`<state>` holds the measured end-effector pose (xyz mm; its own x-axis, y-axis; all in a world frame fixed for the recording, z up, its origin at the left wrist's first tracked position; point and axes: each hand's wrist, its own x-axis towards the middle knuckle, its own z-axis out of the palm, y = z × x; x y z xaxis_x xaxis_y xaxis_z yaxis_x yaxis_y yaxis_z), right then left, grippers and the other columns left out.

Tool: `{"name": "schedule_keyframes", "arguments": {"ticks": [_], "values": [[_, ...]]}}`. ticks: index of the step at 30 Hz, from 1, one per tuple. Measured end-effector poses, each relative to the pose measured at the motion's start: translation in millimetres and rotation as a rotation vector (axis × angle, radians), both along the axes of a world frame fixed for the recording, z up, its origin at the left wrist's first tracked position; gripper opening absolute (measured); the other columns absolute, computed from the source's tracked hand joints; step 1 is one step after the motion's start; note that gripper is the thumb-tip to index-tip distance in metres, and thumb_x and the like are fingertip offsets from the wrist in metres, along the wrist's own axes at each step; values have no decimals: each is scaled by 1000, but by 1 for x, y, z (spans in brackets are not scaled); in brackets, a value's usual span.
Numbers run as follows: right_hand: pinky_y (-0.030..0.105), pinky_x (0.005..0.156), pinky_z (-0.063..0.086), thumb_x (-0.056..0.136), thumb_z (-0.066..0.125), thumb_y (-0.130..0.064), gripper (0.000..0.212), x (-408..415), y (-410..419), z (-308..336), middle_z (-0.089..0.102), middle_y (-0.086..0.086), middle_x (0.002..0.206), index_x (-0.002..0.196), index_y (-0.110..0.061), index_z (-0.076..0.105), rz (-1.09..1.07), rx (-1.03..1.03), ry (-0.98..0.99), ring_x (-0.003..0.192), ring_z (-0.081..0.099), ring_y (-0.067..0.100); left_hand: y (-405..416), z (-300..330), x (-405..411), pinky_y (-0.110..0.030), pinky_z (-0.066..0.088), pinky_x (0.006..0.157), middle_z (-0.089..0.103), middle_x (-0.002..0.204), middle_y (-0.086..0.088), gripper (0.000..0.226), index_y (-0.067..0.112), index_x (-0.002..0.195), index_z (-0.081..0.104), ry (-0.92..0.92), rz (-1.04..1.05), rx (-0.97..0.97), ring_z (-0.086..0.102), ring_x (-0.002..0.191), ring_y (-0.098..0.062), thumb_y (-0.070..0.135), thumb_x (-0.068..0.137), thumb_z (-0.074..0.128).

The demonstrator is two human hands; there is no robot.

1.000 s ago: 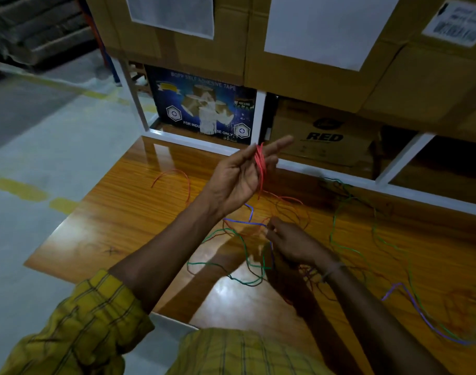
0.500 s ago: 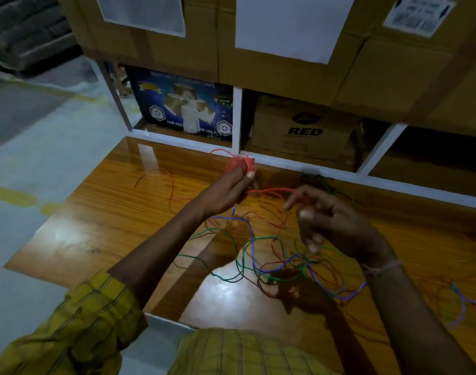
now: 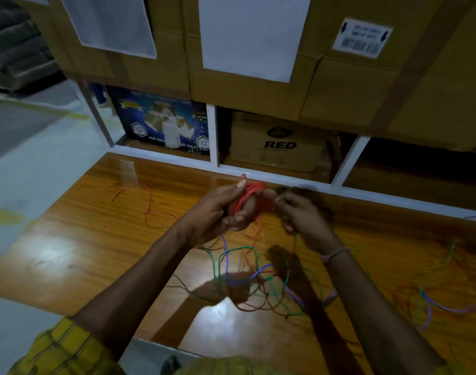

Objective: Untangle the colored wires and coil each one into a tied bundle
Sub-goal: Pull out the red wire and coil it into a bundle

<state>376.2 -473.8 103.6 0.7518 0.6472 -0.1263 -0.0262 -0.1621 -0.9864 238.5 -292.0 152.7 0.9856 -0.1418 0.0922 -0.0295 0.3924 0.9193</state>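
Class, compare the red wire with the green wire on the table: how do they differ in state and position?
The red wire is mostly wound into a coil, while the green wire sprawls in loose loops. The red wire is gripped by the left hand, with the right hand at its end; the green wire is held by neither and lies tangled with the blue wire. Both are thin and flexible.

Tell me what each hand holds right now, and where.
Left hand grips the red wire coil around its loops; right hand pinches the coil's right side, though blur hides the exact spot.

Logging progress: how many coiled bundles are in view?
1: a red coil held by the left hand, right hand touching it. Other wires lie loose; some may be outside view.
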Motion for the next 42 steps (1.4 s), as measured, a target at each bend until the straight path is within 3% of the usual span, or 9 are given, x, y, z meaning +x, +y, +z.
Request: {"name": "schedule_keyframes", "arguments": {"ticks": [10, 14, 17, 19, 23, 27, 31, 36, 42], "values": [[28, 49, 49, 111, 47, -37, 38, -63, -30, -14, 63, 14, 63, 102, -3, 58, 482, -199, 170, 53, 64, 28, -21, -5, 37, -25, 57, 73, 74, 102, -13, 40, -6, 137, 50, -22, 462, -107, 66, 72, -17, 21, 115, 28], [33, 81, 52, 105, 64, -21, 24, -58, -65, 3, 78, 25, 97, 116, -1, 57, 746, -137, 103, 87, 73, 26, -27, -12, 50, -30, 59, 81, 76, 104, -15, 34, 6, 126, 57, 2, 603, 151, 72, 79, -20, 19, 116, 28], [22, 82, 51, 104, 61, -2, 30, -46, -89, 28, 74, 33, 109, 130, 6, 49, 946, -71, 130, 90, 73, 16, -27, -25, 54, -37, 57, 83, 69, 107, -26, 32, 2, 119, 56, 44, 617, 455, 69, 81, -26, 22, 117, 32], [26, 80, 53, 103, 56, 6, 35, -34, -100, 42, 73, 34, 100, 136, 6, 45, 961, 34, 141, 85, 73, 22, -28, -32, 52, -51, 53, 81, 65, 105, -36, 31, 6, 113, 57, 67, 578, 582, 64, 78, -32, 27, 116, 35], [35, 61, 56, 101, 62, -17, 31, -3, -107, 51, 61, 6, 59, 125, 4, 57, 703, 403, 294, 48, 63, 18, -30, -39, 45, -36, 46, 67, 69, 92, -19, 36, 3, 110, 58, 106, 463, 780, 56, 66, -23, 32, 115, 37], [25, 47, 43, 109, 39, -22, 33, 31, -92, 54, 41, -6, 53, 109, 0, 62, 395, 544, 297, 37, 36, 5, -39, -33, 32, -26, 35, 55, 59, 64, 1, 54, -5, 91, 62, 89, 276, 695, 42, 54, -20, 31, 117, 32], [22, 42, 27, 112, 42, -26, 32, 57, -67, 37, 34, -7, 55, 94, -10, 64, 94, 321, 156, 41, 26, 5, -43, -26, 30, -34, 17, 48, 49, 64, -8, 57, -15, 131, 58, 129, 75, 398, 30, 48, -17, 30, 116, 27], [22, 42, 24, 102, 61, -43, 36, 44, -41, -12, 40, -1, 61, 93, -8, 66, -18, -23, -64, 45, 33, 8, -56, -12, 31, -25, 23, 45, 45, 66, -4, 59, -23, 143, 39, 53, -17, -78, 9, 44, -12, 25, 115, 19], [24, 43, 41, 111, 44, -40, 43, -18, -40, -44, 58, 11, 62, 87, -11, 64, 171, -216, 85, 42, 55, 20, -50, -12, 50, -22, 41, 57, 66, 92, -6, 50, -10, 146, 41, -8, 236, -211, 46, 51, -6, 24, 115, 22]]}}
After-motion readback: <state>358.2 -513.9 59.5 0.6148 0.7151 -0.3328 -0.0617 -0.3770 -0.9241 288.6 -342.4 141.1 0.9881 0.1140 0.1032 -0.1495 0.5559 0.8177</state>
